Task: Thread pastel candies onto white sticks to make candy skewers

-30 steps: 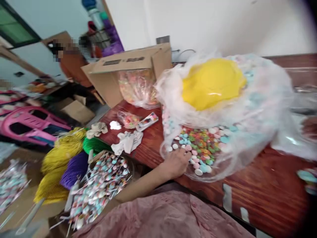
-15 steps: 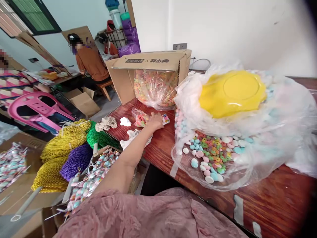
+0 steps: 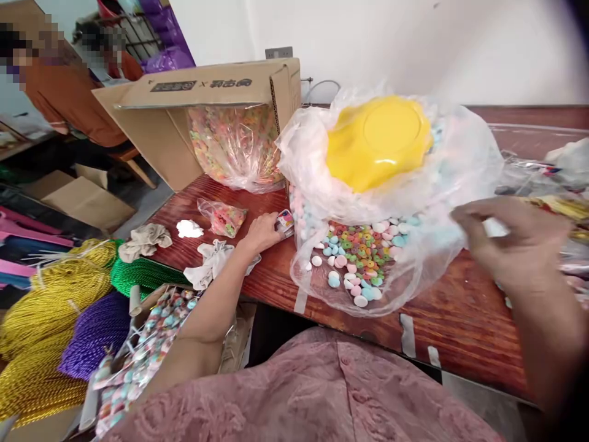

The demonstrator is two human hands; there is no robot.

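Note:
My left hand (image 3: 263, 233) rests over the wooden table at the left, its fingers closed at the near edge of a small printed packet (image 3: 285, 222). Close by lie a clear bag of colourful rings (image 3: 225, 220) and a crumpled pale cloth (image 3: 209, 263). At the right, my right hand (image 3: 510, 239) is raised above the table, blurred, with thumb and forefinger tips together; anything between them is too small to make out. Between my hands, a clear plastic bag (image 3: 391, 301) spreads open with pastel discs (image 3: 354, 285) and small coloured rings (image 3: 361, 248). A yellow dish (image 3: 377, 141) lies upside down on it.
A cardboard box (image 3: 285, 86) on its side holds a big bag of rings (image 3: 234, 144). Gold cord bundles (image 3: 50, 294), a purple one (image 3: 99, 334) and strung sweets (image 3: 156, 331) stand left, below the table. Another person (image 3: 69, 92) sits behind.
My view has swung right. My right hand has come into view at the right. The left hand stays beside the printed packet, its fingers now at the packet's edge.

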